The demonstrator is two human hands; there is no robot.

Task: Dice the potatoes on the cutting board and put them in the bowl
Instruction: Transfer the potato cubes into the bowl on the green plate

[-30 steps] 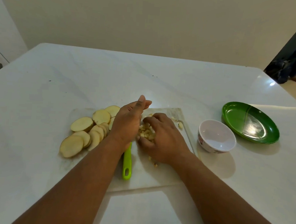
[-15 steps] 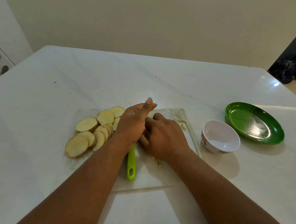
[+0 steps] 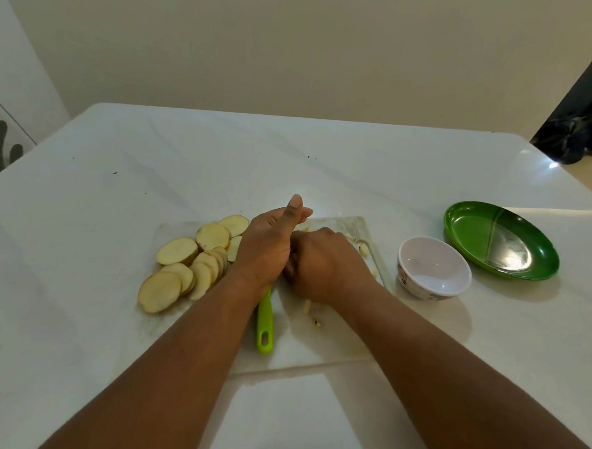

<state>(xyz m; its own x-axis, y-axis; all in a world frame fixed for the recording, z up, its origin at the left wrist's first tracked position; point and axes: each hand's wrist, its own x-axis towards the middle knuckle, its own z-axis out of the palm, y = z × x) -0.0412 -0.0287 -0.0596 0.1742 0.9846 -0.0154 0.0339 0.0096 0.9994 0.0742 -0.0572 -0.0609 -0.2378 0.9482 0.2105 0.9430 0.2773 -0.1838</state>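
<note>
My left hand [image 3: 267, 247] stands on its edge on the board [image 3: 319, 345], fingers straight and together, thumb up, like a wall. My right hand [image 3: 323, 265] is pressed against it, fingers curled downward over the spot where the diced bits lie; the knuckles hide what is under them, so I cannot tell whether it is grasping dice or only cupping them. Together the two hands cover the middle of the board.

A few dice [image 3: 363, 248] lie loose by the board's far right corner, and a couple more sit just nearer me than my right wrist. The knife [image 3: 264, 329], with a green handle, lies on the board under my left wrist; its blade is hidden by that hand.

Left of my left hand, the slices [image 3: 182, 270] are fanned out, overlapping, on the left part of the board, the nearest one at its left edge.

The bowl [image 3: 434, 267] stands on the table [image 3: 82, 213] just beside the board's right edge; nothing shows inside it. Just right of it and farther back rests a green plate [image 3: 501, 240].
</note>
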